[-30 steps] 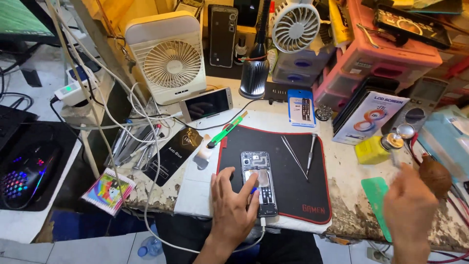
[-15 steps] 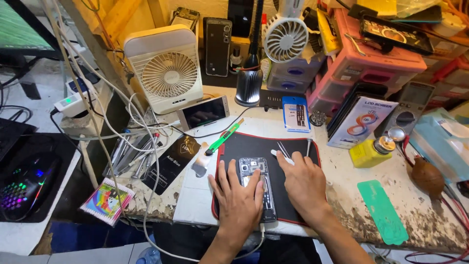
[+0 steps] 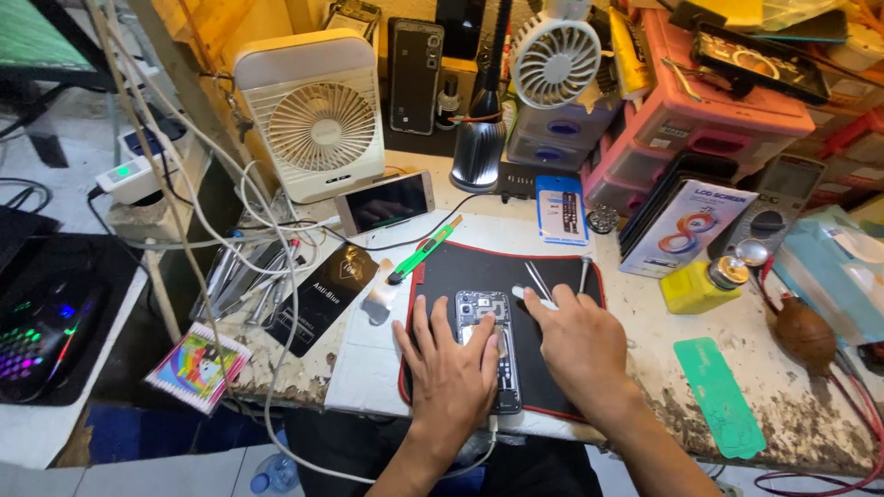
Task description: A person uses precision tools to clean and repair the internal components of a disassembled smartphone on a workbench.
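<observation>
- Fingers (image 3: 433, 322) of the left hand (image 3: 453, 368) lie spread and flat, pressing on the opened phone (image 3: 493, 345) at lower centre of the frame; nothing is pinched, the palm just pins it down.
- Right hand (image 3: 575, 345) sits just right of the phone, fingers curled narrow around a small white piece (image 3: 527, 294) at their tips; what that piece is cannot be told.
- Opened phone lies back-up, its innards bared, on the black work mat (image 3: 442, 276) with the red edge, near the front edge of the worn bench (image 3: 792, 405).
- Tweezers (image 3: 539, 276) and a small metal tool (image 3: 584, 272) lie on the mat just above the right hand, close to its fingertips.
- Green craft knife (image 3: 425, 250) lies aslant at the mat's upper left corner.
- Yellow solvent bottle (image 3: 704, 283) stands right of centre, near the right forearm.
- White desk fan (image 3: 313, 115) stands in the upper left.
- White cables (image 3: 267, 230) trail down across the left of the bench.
- Risk, as judged: the left palm bears on bare circuitry, so too much weight or a slide could damage fine parts.
- Risk: a sweep of the right arm could tip the bottle toward the mat.
- Risk: the small white piece could slip from the fingertips and be lost in the clutter.
</observation>
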